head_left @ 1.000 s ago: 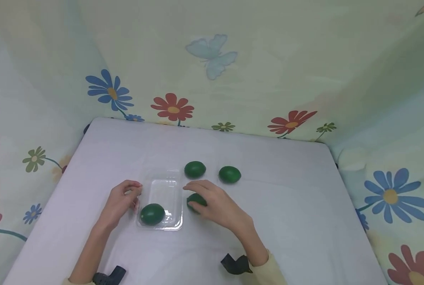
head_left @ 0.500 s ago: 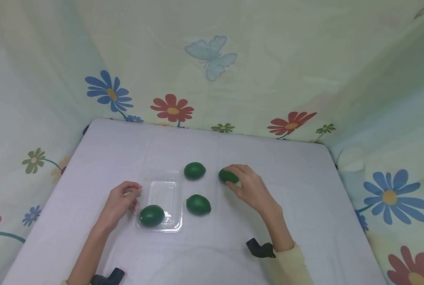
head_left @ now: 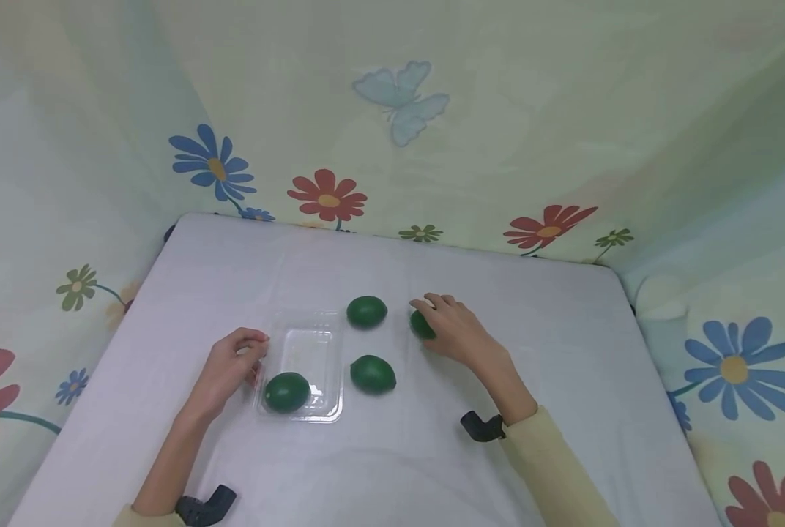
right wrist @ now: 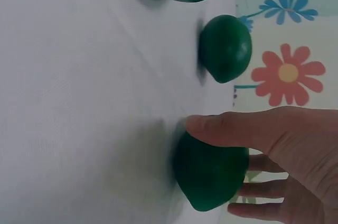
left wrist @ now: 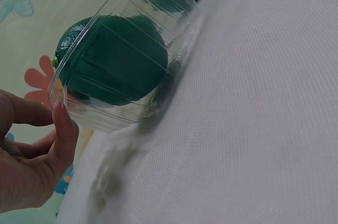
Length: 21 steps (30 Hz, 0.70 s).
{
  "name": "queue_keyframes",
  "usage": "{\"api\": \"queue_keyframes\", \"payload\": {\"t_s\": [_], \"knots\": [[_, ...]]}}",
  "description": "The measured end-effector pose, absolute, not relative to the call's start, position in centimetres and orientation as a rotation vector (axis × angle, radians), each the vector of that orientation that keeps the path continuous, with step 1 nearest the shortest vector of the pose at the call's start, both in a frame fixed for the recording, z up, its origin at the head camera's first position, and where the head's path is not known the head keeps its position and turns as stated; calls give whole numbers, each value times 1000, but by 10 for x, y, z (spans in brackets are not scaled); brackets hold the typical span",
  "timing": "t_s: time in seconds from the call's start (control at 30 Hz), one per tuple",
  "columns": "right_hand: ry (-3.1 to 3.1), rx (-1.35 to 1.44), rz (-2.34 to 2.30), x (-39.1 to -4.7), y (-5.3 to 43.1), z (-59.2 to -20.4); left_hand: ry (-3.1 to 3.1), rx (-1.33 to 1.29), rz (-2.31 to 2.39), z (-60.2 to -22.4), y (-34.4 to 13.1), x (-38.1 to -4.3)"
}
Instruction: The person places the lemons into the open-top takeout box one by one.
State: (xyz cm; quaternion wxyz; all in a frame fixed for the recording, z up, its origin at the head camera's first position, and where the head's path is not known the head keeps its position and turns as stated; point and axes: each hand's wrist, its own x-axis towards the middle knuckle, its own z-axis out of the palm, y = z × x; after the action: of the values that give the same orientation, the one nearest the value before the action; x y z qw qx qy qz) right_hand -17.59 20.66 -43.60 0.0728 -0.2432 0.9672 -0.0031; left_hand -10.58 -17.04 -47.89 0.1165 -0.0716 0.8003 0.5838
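My left hand point(head_left: 231, 366) pinches the left rim of a clear plastic container point(head_left: 335, 388). A green lime point(head_left: 288, 392) lies inside near its front; the container's wall crosses in front of this lime point(left wrist: 119, 60) in the left wrist view. My right hand point(head_left: 457, 329) holds another lime point(head_left: 422, 326) on the table, its thumb on one side and fingers round the far side. Much of that lime is hidden under the hand in the head view, but the right wrist view shows more of the lime point(right wrist: 211, 171). Two more limes stand right of the container: one near point(head_left: 373, 374), one farther back point(head_left: 367, 312).
A white cloth covers the table point(head_left: 531, 307). Behind and beside it hangs a curtain point(head_left: 498, 132) printed with flowers and a butterfly. Black wrist mounts point(head_left: 481, 427) sit on both forearms.
My right hand has left the near lime and moved back and right onto the far-right lime, where its fingers have shifted over it. My left hand stays at the container's rim.
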Motion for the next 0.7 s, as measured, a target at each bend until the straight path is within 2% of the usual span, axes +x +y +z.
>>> {"api": "queue_keyframes", "payload": {"t_s": [0.33, 0.7], "knots": [[2841, -759, 37, -182, 202, -449, 2305, -210, 1740, -479, -170, -106], [2850, -688, 4, -177, 204, -444, 2314, -227, 1732, -479, -170, -105]]}}
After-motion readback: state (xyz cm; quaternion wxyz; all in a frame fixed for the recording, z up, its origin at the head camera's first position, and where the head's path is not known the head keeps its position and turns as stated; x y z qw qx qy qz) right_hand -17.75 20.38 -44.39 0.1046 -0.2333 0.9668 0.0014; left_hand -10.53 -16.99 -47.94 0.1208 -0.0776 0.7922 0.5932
